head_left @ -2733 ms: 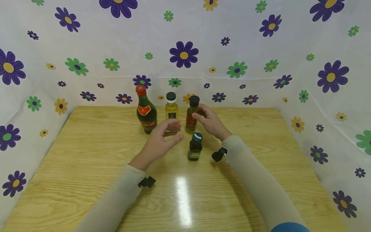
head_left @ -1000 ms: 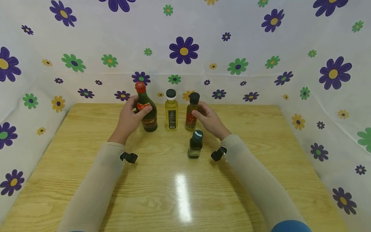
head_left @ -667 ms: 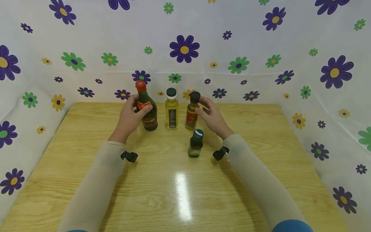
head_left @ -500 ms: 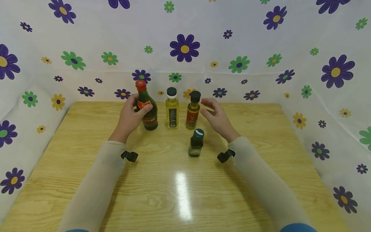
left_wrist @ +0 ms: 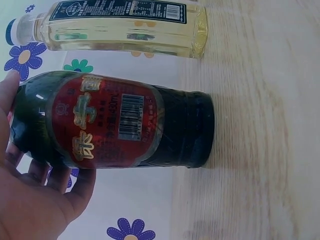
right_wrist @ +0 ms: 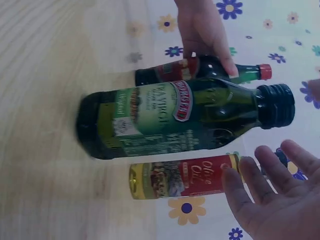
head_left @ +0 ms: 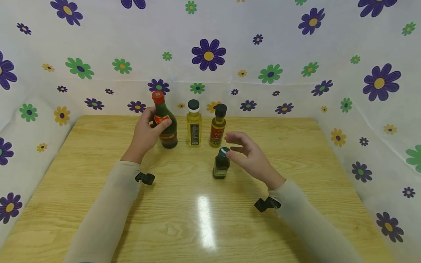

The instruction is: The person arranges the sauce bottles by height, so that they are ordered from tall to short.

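My left hand [head_left: 144, 135] grips a dark green bottle with a red cap [head_left: 169, 138], thumb across its front; it stands on the table at the left of the row. In the left wrist view that bottle [left_wrist: 125, 122] shows a red label with a barcode. My right hand [head_left: 251, 157], fingers loosely bent and apart, is just right of the cap of a small dark green olive oil bottle [head_left: 221, 167]. The right wrist view shows the fingers [right_wrist: 245, 195] off this bottle [right_wrist: 190, 117]. Behind it stands a red-labelled olive oil bottle [head_left: 217, 134].
A clear bottle of yellow oil [head_left: 194, 131] with a dark cap stands between the red-capped and red-labelled bottles. The wooden table [head_left: 177, 219] ends at a white flowered cloth [head_left: 131, 44] behind the bottles and along both sides.
My left hand has gone from near the yellow oil bottle to the red-capped one. My right hand has let go of the red-labelled bottle and come nearer, beside the small dark one.
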`<action>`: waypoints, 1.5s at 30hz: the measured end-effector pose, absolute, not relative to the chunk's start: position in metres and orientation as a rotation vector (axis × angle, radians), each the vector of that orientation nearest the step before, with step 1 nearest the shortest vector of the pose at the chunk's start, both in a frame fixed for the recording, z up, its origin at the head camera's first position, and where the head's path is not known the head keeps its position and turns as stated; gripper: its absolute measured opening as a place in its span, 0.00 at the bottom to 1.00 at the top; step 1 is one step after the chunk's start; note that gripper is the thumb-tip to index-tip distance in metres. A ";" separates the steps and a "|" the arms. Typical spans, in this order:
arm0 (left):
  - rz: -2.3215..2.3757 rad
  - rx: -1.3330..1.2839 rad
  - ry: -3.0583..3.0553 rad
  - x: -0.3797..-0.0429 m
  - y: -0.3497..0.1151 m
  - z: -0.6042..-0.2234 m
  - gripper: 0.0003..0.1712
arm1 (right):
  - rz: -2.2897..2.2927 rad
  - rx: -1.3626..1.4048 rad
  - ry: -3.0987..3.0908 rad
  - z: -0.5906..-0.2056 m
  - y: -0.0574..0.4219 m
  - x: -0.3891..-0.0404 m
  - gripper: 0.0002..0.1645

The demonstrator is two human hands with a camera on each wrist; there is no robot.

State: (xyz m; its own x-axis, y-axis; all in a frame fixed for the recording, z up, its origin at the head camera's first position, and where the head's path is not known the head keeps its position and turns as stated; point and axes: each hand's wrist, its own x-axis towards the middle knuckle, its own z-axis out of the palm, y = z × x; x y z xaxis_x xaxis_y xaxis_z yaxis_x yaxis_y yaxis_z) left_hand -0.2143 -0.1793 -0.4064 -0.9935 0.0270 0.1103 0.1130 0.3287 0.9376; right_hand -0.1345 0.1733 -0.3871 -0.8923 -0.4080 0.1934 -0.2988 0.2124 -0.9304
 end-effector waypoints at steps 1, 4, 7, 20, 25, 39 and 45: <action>-1.774 -0.132 -2.497 -0.214 -0.180 -0.406 0.41 | -1.751 -0.692 2.384 -0.389 0.172 -0.133 0.31; -1.777 -0.134 -2.491 -0.213 -0.179 -0.404 0.41 | -1.662 -0.644 2.448 -0.396 0.170 -0.128 0.31; -1.783 -0.139 -2.484 -0.213 -0.177 -0.404 0.41 | -1.618 -0.623 2.517 -0.402 0.168 -0.125 0.28; -1.781 -0.133 -2.468 -0.213 -0.176 -0.404 0.41 | -1.607 -0.660 2.631 -0.409 0.162 -0.119 0.22; -1.783 -0.127 -2.471 -0.212 -0.176 -0.404 0.41 | -1.617 -0.667 2.654 -0.410 0.161 -0.117 0.22; -1.775 -0.112 -2.480 -0.212 -0.179 -0.407 0.41 | -1.736 -0.604 2.735 -0.407 0.174 -0.128 0.21; -1.772 -0.124 -2.478 -0.212 -0.178 -0.406 0.41 | -1.813 -0.532 2.794 -0.402 0.185 -0.143 0.22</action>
